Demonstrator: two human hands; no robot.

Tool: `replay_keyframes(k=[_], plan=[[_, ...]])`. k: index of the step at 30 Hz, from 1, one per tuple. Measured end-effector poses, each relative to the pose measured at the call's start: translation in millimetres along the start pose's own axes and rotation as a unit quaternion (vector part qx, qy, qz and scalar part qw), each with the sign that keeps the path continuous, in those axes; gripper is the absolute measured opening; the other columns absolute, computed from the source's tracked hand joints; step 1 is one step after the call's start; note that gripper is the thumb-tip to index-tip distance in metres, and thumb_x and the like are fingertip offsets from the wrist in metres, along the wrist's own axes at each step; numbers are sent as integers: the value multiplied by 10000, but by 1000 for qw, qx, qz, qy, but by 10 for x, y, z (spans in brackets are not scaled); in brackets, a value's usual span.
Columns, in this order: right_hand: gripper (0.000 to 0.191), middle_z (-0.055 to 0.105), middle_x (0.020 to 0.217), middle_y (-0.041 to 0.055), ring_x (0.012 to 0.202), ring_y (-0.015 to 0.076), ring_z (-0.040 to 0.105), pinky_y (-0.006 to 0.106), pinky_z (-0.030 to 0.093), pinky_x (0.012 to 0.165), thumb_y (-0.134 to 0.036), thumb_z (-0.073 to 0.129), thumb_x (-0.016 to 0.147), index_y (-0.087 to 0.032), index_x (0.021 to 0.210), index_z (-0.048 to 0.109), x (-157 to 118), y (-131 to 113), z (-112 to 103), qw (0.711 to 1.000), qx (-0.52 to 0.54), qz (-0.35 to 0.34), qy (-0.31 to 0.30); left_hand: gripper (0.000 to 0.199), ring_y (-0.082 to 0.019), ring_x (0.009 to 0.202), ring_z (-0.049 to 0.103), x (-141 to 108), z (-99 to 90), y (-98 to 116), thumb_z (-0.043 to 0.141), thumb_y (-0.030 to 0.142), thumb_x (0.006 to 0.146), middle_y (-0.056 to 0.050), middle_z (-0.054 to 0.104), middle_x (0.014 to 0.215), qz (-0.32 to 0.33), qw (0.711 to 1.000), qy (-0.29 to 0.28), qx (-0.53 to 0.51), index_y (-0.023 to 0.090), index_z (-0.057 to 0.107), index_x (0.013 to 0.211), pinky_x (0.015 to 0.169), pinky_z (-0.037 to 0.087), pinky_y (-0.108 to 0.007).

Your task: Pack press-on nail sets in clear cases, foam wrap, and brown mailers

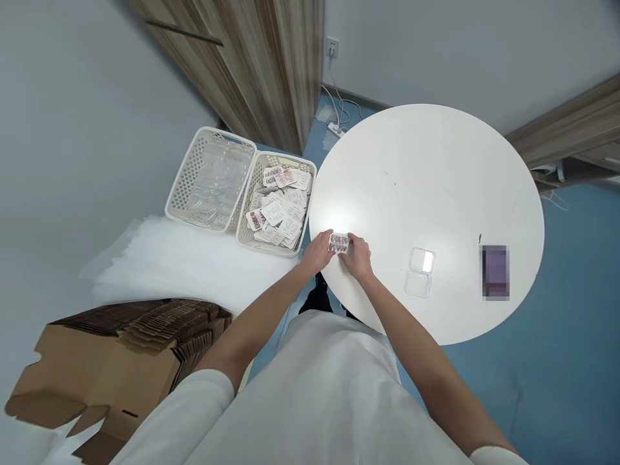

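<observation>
Between my two hands, at the near left edge of the round white table, is a small card of press-on nails with two rows of dark, shiny pieces. My left hand pinches its left side. The fingers of my right hand close on its right side. To the right of my hands, a clear plastic case lies unfolded on the table, with a bright white patch in its far half. Left of the table, a white basket holds a heap of similar cards, some face up, others showing printed text.
A second white basket holds clear plastic cases. White foam sheets lie below the baskets, and flattened cardboard boxes stack at lower left. A blurred purple item sits on the table. Cables and a power strip lie behind.
</observation>
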State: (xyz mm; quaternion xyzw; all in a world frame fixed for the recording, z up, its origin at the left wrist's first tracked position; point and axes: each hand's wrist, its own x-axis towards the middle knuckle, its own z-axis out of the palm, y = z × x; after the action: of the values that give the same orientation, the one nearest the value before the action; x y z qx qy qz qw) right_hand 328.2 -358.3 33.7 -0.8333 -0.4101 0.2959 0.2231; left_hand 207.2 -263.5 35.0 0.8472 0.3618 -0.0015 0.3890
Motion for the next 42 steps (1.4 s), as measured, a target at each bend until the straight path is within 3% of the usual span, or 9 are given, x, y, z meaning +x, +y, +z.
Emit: replay_keyframes(k=[5,9,13,18,25,34,42], plan=[[651,472,1127,77,1063,259,405,432,343,896,-265,561,697,-233,1290,294,-216,165,-233,999,13,-49,-14,679,-220,982,493,-100,-21,167,610,235,715,-83,479,1084,46,998,-40,-34,191,255,1292,788,434,-332],[643,466,1122,77,1053,249,420,428,349,901,-279,547,720,-241,1304,279,-477,363,-470,998,27,-57,-4,671,-185,872,514,-186,101,395,602,241,714,-68,488,1035,74,994,-57,-51,195,265,1292,757,445,-317],[645,470,1102,74,1043,243,435,428,361,894,-285,549,725,-253,1307,274,-787,688,-739,997,42,-57,8,652,-166,810,516,-262,358,710,579,228,722,-56,496,1021,111,989,-88,-46,215,266,1294,742,447,-314],[626,467,1110,70,1061,247,421,431,361,903,-307,590,699,-259,1269,335,-1096,1277,-1076,998,48,-40,9,624,-218,947,503,-252,806,1203,638,266,678,-67,495,1066,125,987,-99,11,233,355,1234,804,420,-346],[617,423,1149,74,1102,263,376,435,354,913,-302,613,662,-252,1232,384,-1102,1893,-1340,999,35,-13,10,615,-253,971,498,-63,1328,1706,704,300,620,-67,499,1042,83,985,-91,123,242,427,1165,799,381,-348],[632,437,1126,68,1079,260,390,414,385,872,-274,614,649,-250,1234,378,-969,2100,-1294,999,37,-19,-21,620,-243,974,502,-29,1480,1823,685,258,644,-66,504,1038,15,981,-104,165,256,399,1194,783,375,-319],[621,443,1119,77,1059,275,405,422,396,849,-257,627,644,-246,1222,400,-944,2165,-1255,999,32,-39,-20,653,-224,928,529,-33,1527,1754,673,233,653,-55,492,1027,14,986,-113,125,259,372,1232,740,403,-294]])
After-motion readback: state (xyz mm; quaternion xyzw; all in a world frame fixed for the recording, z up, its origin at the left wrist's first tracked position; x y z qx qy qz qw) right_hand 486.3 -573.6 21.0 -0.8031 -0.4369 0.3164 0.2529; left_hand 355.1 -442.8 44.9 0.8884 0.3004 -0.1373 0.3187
